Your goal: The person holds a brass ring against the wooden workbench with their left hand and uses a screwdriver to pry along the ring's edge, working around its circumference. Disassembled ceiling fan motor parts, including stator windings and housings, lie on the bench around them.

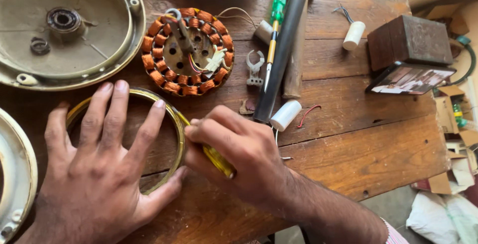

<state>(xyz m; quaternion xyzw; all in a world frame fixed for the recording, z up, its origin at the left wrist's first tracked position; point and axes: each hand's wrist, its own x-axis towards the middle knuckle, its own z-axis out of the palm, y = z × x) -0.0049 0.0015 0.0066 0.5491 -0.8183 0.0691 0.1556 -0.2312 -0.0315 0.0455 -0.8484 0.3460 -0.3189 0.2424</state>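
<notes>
- While the left hand (pixel 94 174) lies flat with its fingers spread wide, it presses down on the metal ring (pixel 172 117), which lies on the wooden table (pixel 358 149).
- The ring sits under those fingers, and its right edge is just past the pointing finger and thumb.
- It looks thin, hard and a bit bendy, so I think it is light and could slip.
- Pressing on top with a flat hand looks like a good way to keep it from sliding.
- The right hand (pixel 239 149) is curled tight around a yellow-handled tool (pixel 216 158), whose tip touches the ring's right edge.
- Beyond the fingertips sits a round part with copper coils (pixel 186 52). Those wires look easy to hurt.
- Farther right lie a green screwdriver (pixel 275 22) and a white tube (pixel 285 115).
</notes>
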